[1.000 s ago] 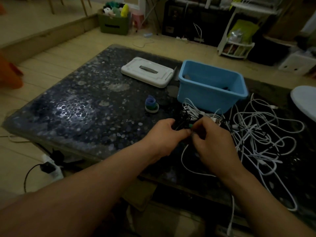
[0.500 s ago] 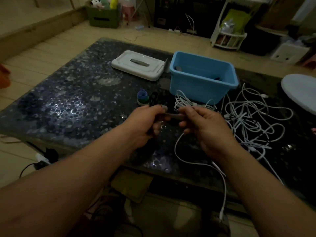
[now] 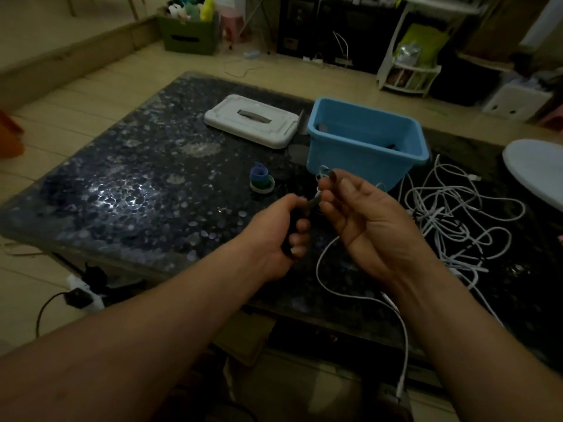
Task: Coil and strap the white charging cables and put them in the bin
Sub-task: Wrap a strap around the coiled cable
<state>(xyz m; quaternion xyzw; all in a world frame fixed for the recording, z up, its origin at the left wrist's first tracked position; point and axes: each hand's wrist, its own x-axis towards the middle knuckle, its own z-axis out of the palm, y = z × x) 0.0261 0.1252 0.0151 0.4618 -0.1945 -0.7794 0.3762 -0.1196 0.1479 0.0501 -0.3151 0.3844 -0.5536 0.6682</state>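
So, left hand (image 3: 281,239) fisted round a dark thing, right hand (image 3: 368,220) pinching a white cable (image 3: 317,269), bin (image 3: 359,153) just beyond.

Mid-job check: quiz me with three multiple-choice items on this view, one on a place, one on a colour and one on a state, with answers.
1. Relative to the bin, the white lid lies:
A. on top of it
B. on the table to its left
C. inside it

2. The bin is:
A. blue
B. red
C. white

3. The right hand:
A. lies flat on the table
B. pinches a white cable
C. reaches into the bin

Answers:
1 B, the lid lies flat on the table beside the bin's left wall.
2 A, its walls and rim are blue.
3 B, the cable trails from its curled fingers past the table edge.
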